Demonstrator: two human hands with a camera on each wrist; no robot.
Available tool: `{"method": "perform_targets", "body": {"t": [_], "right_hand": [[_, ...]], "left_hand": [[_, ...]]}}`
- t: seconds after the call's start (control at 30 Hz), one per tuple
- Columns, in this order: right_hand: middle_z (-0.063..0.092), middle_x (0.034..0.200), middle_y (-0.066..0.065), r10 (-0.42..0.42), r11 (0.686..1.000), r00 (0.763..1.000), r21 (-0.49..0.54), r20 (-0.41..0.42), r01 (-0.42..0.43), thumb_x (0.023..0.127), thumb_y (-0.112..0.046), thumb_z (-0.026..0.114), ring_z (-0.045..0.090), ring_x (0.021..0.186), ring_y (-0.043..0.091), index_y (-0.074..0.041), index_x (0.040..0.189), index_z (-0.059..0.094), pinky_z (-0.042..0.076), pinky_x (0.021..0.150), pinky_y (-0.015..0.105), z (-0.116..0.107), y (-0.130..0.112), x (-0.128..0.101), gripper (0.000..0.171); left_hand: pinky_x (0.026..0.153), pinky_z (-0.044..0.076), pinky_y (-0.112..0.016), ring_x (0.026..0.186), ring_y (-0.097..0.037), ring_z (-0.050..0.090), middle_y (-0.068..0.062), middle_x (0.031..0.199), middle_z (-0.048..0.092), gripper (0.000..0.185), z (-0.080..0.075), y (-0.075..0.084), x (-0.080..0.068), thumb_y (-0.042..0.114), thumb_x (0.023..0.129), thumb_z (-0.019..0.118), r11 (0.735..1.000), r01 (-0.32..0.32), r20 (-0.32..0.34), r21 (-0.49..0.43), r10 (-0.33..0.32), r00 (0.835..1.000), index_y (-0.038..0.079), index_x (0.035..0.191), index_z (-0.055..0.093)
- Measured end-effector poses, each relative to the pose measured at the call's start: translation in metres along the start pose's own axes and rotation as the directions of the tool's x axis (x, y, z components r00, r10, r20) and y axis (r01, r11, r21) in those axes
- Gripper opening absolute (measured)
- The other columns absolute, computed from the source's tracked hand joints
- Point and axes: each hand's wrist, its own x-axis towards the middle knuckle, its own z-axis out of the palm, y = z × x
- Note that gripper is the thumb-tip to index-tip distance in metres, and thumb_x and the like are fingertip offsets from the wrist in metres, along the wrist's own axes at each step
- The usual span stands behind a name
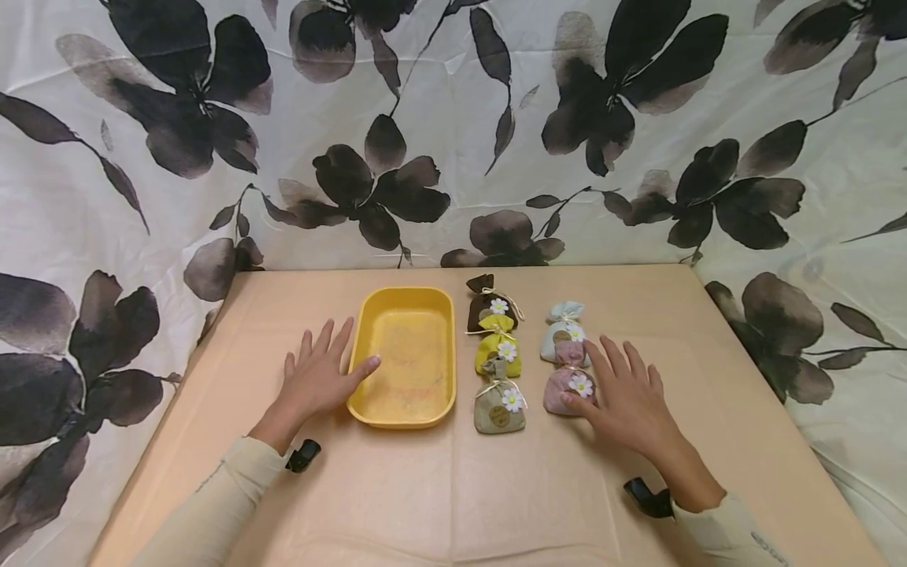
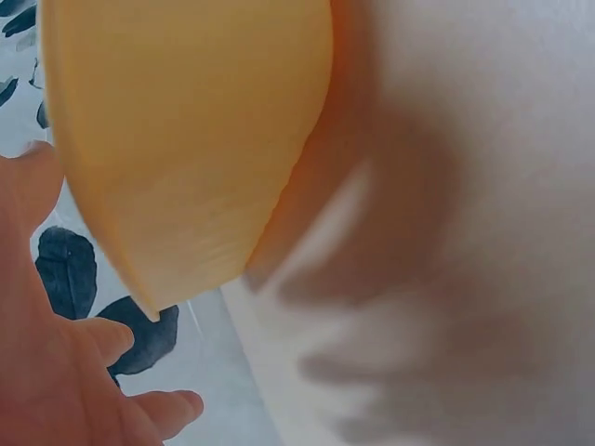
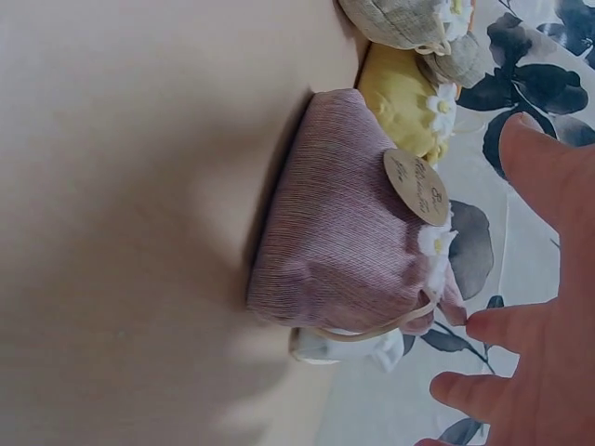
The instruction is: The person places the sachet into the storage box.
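My left hand (image 1: 319,374) is spread beside the yellow tray (image 1: 404,415), its thumb overlapping the tray's left rim in the head view. In the left wrist view the tray's outer wall (image 2: 195,139) fills the upper left, fingers to its left. With fingers extended, my right hand (image 1: 631,402) hovers at the pink pouch (image 1: 567,383); the thumb overlaps that pouch in the head view. A round tag and white flower show on the pink pouch (image 3: 335,214) in the right wrist view. Behind it lies a light blue pouch (image 1: 556,342). Neither hand grips anything.
Between tray and right hand, a column holds a dark brown pouch (image 1: 478,311), a yellow-green pouch (image 1: 489,354) and a beige pouch (image 1: 496,421), each tied with cord. A beige-covered table (image 1: 425,496) meets a floral cloth (image 1: 453,94) at the back and sides.
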Motion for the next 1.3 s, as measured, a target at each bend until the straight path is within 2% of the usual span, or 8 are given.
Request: {"method": "perform_targets", "body": {"t": [0.23, 0.5, 0.57, 0.67, 0.77, 0.9, 1.1, 1.3], "right_hand": [[0.025, 0.168, 0.026, -0.011, 1.0, 1.0, 0.007, -0.021, 0.011, 0.093, -0.052, 0.071, 0.016, 0.153, 0.057, -0.008, 0.165, 0.024, 0.017, 0.113, 0.085, 0.003, 0.003, -0.003, 0.096], [0.028, 0.167, 0.027, 0.022, 0.998, 0.999, 0.055, -0.031, -0.021, 0.095, -0.058, 0.068, 0.022, 0.151, 0.057, -0.005, 0.164, 0.026, 0.028, 0.108, 0.083, 0.004, 0.006, -0.006, 0.097], [0.031, 0.166, 0.027, 0.04, 0.995, 0.999, 0.097, -0.028, -0.037, 0.095, -0.059, 0.068, 0.024, 0.149, 0.057, -0.005, 0.163, 0.028, 0.03, 0.106, 0.083, 0.005, 0.008, -0.005, 0.096], [0.037, 0.163, 0.029, 0.066, 0.978, 0.998, 0.197, -0.019, -0.061, 0.095, -0.056, 0.07, 0.028, 0.147, 0.059, -0.003, 0.161, 0.033, 0.03, 0.108, 0.081, 0.007, 0.013, -0.002, 0.092], [0.044, 0.158, 0.03, 0.084, 0.953, 0.996, 0.294, -0.011, -0.077, 0.096, -0.049, 0.073, 0.033, 0.145, 0.059, 0.0, 0.156, 0.04, 0.031, 0.113, 0.077, 0.009, 0.017, 0.002, 0.084], [0.055, 0.149, 0.029, 0.084, 0.927, 0.996, 0.369, -0.01, -0.074, 0.095, -0.042, 0.076, 0.045, 0.139, 0.055, 0.0, 0.148, 0.051, 0.04, 0.111, 0.072, 0.011, 0.021, 0.007, 0.072], [0.065, 0.14, 0.02, 0.098, 0.881, 0.995, 0.461, 0.035, -0.103, 0.093, -0.039, 0.079, 0.06, 0.126, 0.045, -0.008, 0.139, 0.061, 0.051, 0.101, 0.06, 0.013, 0.025, 0.01, 0.058], [0.067, 0.137, 0.019, 0.084, 0.85, 0.992, 0.513, 0.094, -0.121, 0.088, -0.031, 0.084, 0.064, 0.117, 0.035, -0.008, 0.14, 0.063, 0.052, 0.098, 0.047, 0.016, 0.032, 0.012, 0.061]], "left_hand": [[0.123, 0.006, -0.082, 0.159, -0.057, -0.002, -0.021, 0.176, 0.003, 0.101, 0.006, -0.002, 0.003, 0.085, 0.095, 0.035, 0.998, 0.004, 0.037, -0.066, -0.001, 0.999, 0.024, 0.17, 0.006], [0.13, 0.007, -0.07, 0.161, -0.05, 0.005, -0.024, 0.175, 0.01, 0.095, 0.01, -0.005, 0.011, 0.07, 0.103, 0.043, 0.971, -0.064, 0.046, -0.23, 0.077, 0.996, 0.012, 0.169, 0.006], [0.131, 0.011, -0.068, 0.162, -0.047, 0.009, -0.022, 0.175, 0.012, 0.093, 0.009, -0.006, 0.012, 0.066, 0.104, 0.045, 0.955, -0.07, 0.049, -0.287, 0.088, 0.995, 0.011, 0.169, 0.007], [0.13, 0.017, -0.067, 0.162, -0.044, 0.015, -0.018, 0.175, 0.015, 0.093, 0.007, -0.008, 0.014, 0.066, 0.103, 0.047, 0.927, -0.033, 0.079, -0.374, 0.067, 0.995, 0.015, 0.17, 0.007], [0.13, 0.019, -0.064, 0.161, -0.043, 0.016, -0.015, 0.176, 0.014, 0.093, 0.003, -0.009, 0.013, 0.066, 0.102, 0.049, 0.884, 0.034, 0.122, -0.467, 0.027, 0.992, 0.02, 0.17, 0.006], [0.13, 0.026, -0.06, 0.16, -0.044, 0.021, -0.016, 0.175, 0.017, 0.085, -0.003, -0.011, 0.012, 0.054, 0.106, 0.053, 0.823, 0.068, 0.141, -0.564, 0.015, 0.99, 0.019, 0.17, 0.009], [0.125, 0.038, -0.052, 0.157, -0.038, 0.033, -0.018, 0.172, 0.026, 0.076, -0.006, -0.012, 0.009, 0.041, 0.108, 0.055, 0.759, 0.069, 0.129, -0.647, 0.02, 0.991, 0.017, 0.169, 0.017], [0.122, 0.04, -0.045, 0.155, -0.035, 0.037, -0.019, 0.171, 0.029, 0.068, -0.004, -0.012, 0.01, 0.031, 0.109, 0.055, 0.716, 0.064, 0.129, -0.695, 0.037, 0.991, 0.015, 0.167, 0.022]]}}
